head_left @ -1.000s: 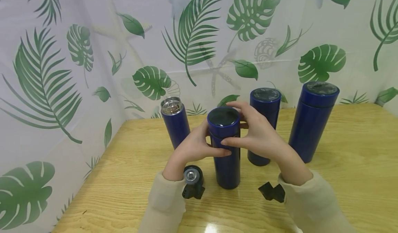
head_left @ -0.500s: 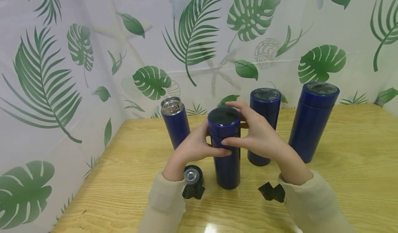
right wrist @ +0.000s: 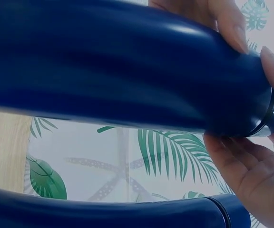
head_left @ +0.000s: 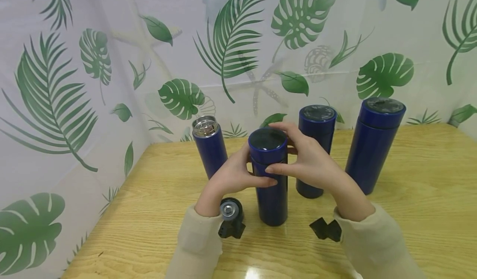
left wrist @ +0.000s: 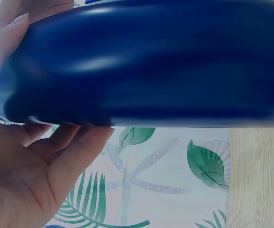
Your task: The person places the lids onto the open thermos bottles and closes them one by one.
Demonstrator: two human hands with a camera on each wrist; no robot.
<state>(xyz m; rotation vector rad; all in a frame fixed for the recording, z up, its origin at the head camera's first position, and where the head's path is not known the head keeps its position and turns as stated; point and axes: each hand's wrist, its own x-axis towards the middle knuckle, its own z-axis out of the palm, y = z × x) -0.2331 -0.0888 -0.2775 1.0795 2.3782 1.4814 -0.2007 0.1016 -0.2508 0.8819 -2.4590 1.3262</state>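
Observation:
A blue thermos (head_left: 273,202) with a dark glossy top stands upright in the middle of the table, in front of me. My left hand (head_left: 232,175) grips its upper body from the left, thumb across the front. From the right, my right hand (head_left: 313,159) holds it higher up, around the seam below the lid (head_left: 267,148). In the left wrist view the thermos (left wrist: 165,71) fills the upper half, with my left fingers (left wrist: 77,154) underneath. The right wrist view has my right fingers (right wrist: 232,159) against the thermos (right wrist: 118,66) near its seam.
Behind on the left stands a lidless blue thermos (head_left: 210,152) with a steel rim. Two capped blue thermoses (head_left: 324,136) (head_left: 374,155) are at the right. A dark round piece (head_left: 229,210) with a silver centre shows beside my left wrist. Leaf-patterned cloth (head_left: 238,43) hangs behind the wooden table (head_left: 141,229).

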